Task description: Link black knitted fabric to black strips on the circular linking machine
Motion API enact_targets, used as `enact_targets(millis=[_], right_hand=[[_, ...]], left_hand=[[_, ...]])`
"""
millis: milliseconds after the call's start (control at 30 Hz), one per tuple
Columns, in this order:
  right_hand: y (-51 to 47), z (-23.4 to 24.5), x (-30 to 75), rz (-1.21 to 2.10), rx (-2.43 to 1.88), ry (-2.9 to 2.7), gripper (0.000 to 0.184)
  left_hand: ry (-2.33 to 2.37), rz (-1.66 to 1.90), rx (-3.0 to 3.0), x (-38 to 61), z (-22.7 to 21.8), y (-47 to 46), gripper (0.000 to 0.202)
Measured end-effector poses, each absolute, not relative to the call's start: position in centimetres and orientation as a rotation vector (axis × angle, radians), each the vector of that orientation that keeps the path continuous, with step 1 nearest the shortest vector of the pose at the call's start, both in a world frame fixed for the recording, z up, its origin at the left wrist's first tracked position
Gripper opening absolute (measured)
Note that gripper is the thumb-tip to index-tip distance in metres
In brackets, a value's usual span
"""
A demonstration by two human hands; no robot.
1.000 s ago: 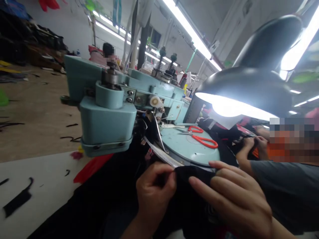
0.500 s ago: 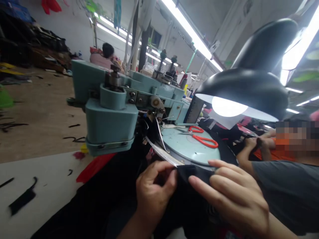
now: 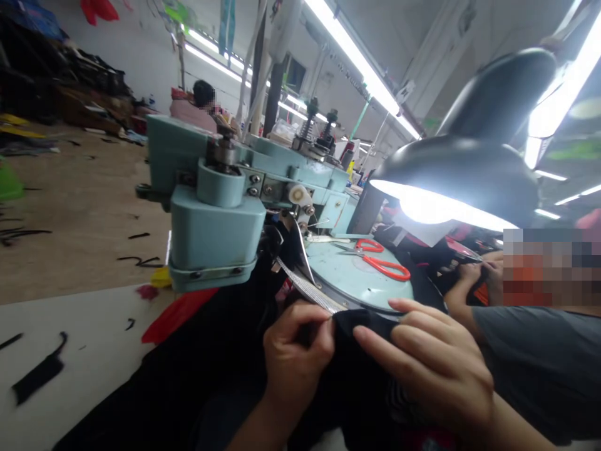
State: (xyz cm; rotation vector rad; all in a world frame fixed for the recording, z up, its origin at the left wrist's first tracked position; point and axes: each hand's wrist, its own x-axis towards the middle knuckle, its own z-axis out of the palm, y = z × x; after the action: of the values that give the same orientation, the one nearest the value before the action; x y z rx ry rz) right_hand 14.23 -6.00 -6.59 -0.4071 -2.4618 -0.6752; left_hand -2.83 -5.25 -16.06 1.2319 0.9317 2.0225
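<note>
My left hand (image 3: pixel 300 347) pinches the edge of black fabric (image 3: pixel 361 322) between thumb and fingertips, beside a metal ribbed strip (image 3: pixel 314 293). At the right, my right hand (image 3: pixel 436 360) is on the same fabric, one finger stretched along it and the others curled; the parts beneath are hidden. Just beyond both hands stands a pale teal sewing machine (image 3: pixel 218 235) with a rounded bed plate (image 3: pixel 347 269). Red-handled scissors (image 3: pixel 382 266) lie on that plate. More dark cloth hangs below the hands, its folds hard to make out.
A black lamp (image 3: pixel 455 178) shines low over the right side of the machine. Close by on the right is a co-worker in a grey sleeve (image 3: pixel 535 344). Black scraps (image 3: pixel 40 376) and red cloth (image 3: pixel 178 313) lie on the white table at left. Another person (image 3: pixel 195 113) sits farther back.
The view has shifted slightly, so the machine sits a little farther right. Both hands keep nearly the same place on the black fabric.
</note>
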Motion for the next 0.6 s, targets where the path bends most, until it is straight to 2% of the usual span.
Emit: enact_targets(millis=[333, 500, 600], right_hand=[[-5.8, -6.6, 14.3, -0.652, -0.405, -2.465, 0.031], [-5.8, -6.6, 14.3, -0.655, -0.394, -2.464, 0.031], [-5.9, -6.4, 14.4, -0.684, -0.363, -2.477, 0.029]], left_hand=[[0.849, 2.04, 1.213, -2.6, -16.4, -5.2, 0.007], [1.029, 2.024, 1.289, -3.1, -16.1, -5.4, 0.003], [1.103, 1.879, 1.262, -4.2, -15.4, -6.0, 0.005]])
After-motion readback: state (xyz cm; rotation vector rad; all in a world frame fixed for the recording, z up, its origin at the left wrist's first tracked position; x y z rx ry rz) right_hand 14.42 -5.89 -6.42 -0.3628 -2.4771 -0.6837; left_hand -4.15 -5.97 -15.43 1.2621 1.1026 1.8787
